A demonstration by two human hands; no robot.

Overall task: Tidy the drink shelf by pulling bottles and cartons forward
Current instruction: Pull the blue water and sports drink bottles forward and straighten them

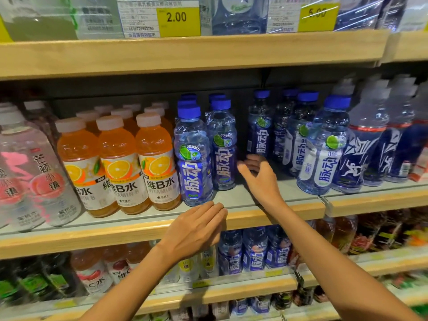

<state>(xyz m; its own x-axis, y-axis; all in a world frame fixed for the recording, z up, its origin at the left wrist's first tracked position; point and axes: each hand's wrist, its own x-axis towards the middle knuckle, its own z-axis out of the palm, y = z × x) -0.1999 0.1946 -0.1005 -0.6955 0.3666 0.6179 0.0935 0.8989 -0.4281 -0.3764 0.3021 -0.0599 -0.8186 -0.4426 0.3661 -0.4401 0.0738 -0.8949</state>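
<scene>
Blue-capped clear bottles with blue labels stand on the middle shelf (266, 193). One blue bottle (194, 156) is at the front edge, a second blue bottle (222, 144) sits just behind and to its right. Farther back, a third blue bottle (261, 123) stands across a gap. My right hand (259, 174) reaches into that gap with fingers loosely spread, holding nothing, just in front of the third bottle. My left hand (196, 228) lies flat with straight fingers on the shelf's front lip, below the front bottle.
Orange vitamin drink bottles (118, 165) fill the shelf left of the blue ones, pink-labelled clear bottles (30, 177) beyond them. White-capped dark-blue-labelled bottles (370, 144) stand at the right. A wooden shelf (185, 54) with price tags hangs overhead; lower shelves hold more drinks.
</scene>
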